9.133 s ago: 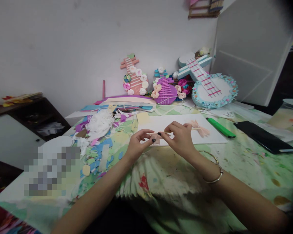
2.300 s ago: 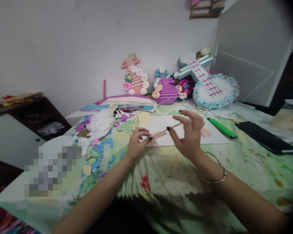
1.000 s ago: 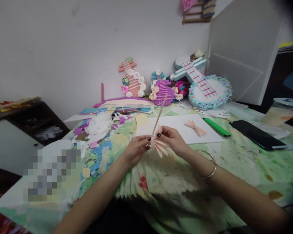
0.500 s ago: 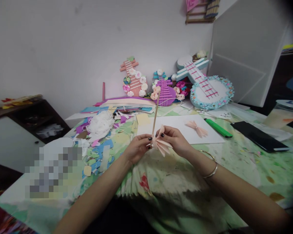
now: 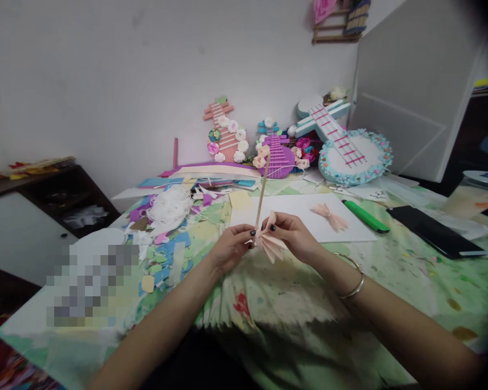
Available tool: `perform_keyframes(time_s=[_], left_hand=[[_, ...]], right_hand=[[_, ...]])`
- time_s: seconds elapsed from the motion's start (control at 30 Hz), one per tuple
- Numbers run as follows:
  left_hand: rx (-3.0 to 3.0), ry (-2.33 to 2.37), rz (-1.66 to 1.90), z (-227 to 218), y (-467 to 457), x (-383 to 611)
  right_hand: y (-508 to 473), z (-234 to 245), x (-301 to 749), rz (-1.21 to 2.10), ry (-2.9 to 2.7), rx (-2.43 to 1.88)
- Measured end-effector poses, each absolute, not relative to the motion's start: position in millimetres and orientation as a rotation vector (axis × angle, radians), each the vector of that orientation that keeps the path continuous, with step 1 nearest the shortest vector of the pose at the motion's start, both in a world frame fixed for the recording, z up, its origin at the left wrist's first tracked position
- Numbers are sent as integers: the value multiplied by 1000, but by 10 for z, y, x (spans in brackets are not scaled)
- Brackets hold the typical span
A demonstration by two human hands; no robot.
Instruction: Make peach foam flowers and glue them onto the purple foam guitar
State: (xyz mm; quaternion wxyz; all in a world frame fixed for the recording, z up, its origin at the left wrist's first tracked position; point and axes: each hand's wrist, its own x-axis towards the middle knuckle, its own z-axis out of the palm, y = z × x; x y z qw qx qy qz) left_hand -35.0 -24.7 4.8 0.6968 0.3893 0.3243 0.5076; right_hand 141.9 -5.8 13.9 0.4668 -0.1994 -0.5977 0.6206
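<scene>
Between my two hands is a peach paper flower (image 5: pixel 273 248) with pleated petals fanned downward. A thin wooden stick (image 5: pixel 263 194) rises from its gathered end. My left hand (image 5: pixel 232 246) is closed on that gathered base, thumb and finger pinched together. With thumb and forefinger, my right hand (image 5: pixel 295 234) pinches a petal on the flower's upper right side. Exactly how the stick joins the paper is hidden by the fingers. Behind my right hand, a second pleated peach paper piece (image 5: pixel 330 216), tied at its middle, lies on a white sheet (image 5: pixel 350 234).
Right of the sheet lie a green cutter (image 5: pixel 365 216) and a black phone (image 5: pixel 435 230). White string (image 5: pixel 171 208) and paper scraps (image 5: pixel 162 265) cover the left side. Decorated paper instruments, including a light-blue one (image 5: pixel 353 154), lean at the wall. A plastic tub (image 5: pixel 477 195) stands far right.
The view has shifted slightly, so everything sits a little further right and lower. Both hands keep nearly the same grip on the paper flower.
</scene>
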Motion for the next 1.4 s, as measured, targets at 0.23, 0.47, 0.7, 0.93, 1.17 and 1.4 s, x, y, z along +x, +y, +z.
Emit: perform_keyframes(time_s=[0.23,0.47,0.7,0.93,1.17,1.4], left_hand=[[885,706,1114,42,-247,-366],[877,718,1114,66,-257,-356],[866,707,1114,63,-270,-359],[880,671,1043,47,-258,-359],[921,714,1004,40,-274,-356],[981,683,972,29,-262,-355]], right_hand=[[-49,147,1423,1529,-1471,-523],[-38,139,1425,1551,-1472,-511],[-58,167,1425,1564,-1442,-545],[-52,156,1426,1548,-1421,-546],[-16,117,1438,1365,-1526,-532],[-13,119,1430,1379,-1519,-571]])
